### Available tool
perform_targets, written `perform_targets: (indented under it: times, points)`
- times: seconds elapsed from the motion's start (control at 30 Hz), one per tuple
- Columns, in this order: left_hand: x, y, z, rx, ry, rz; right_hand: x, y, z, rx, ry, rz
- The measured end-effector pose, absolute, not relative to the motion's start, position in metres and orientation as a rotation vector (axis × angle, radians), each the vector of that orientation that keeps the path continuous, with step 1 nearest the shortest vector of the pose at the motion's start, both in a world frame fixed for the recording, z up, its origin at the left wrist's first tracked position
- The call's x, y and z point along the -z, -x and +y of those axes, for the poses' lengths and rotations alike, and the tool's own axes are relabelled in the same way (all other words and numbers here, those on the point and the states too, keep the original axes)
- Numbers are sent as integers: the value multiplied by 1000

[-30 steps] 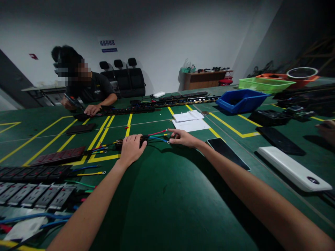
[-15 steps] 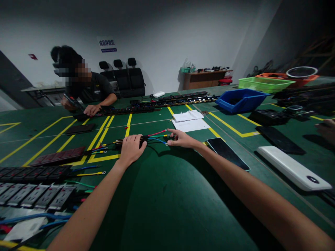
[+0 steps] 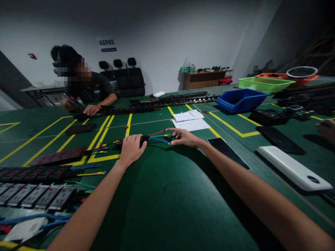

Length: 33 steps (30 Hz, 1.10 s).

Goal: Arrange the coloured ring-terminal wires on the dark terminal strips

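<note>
My left hand [image 3: 132, 147] lies over a dark strip [image 3: 119, 143] on the table, its fingers curled over the top and its thumb along the near side. Most of the strip is hidden beneath it. From the strip's right end run a red wire [image 3: 157, 132], a yellow-sleeved wire [image 3: 165, 135] and a blue wire [image 3: 159, 140], each tipped with a ring terminal. My right hand [image 3: 185, 138] is at the wire ends. Its forefinger reaches toward the red wire's terminal, and its thumb is by the blue one, with a gap between them.
At left lie a reddish-brown strip [image 3: 59, 156] and socket strips [image 3: 39, 196] with loose wires. A phone [image 3: 227, 152] and white power bank [image 3: 291, 168] lie right. Beyond are papers [image 3: 192, 122] and a blue bin [image 3: 239, 100]. A co-worker [image 3: 91, 89] holds a tool across the table.
My right hand has shifted slightly right, and the blue wire's end has moved a little the same way. My left hand stays on the dark strip.
</note>
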<state>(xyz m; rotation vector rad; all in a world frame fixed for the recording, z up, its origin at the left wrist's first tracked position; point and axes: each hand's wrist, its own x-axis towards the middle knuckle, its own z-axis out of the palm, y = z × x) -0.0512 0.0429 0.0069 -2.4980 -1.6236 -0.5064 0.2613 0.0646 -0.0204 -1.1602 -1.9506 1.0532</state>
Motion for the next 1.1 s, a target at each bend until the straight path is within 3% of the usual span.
perform_targets:
  times: [1.1]
  points:
    - [-7,50,44,512,2488,-1626,30,-250,62,-887,1144,-2056]
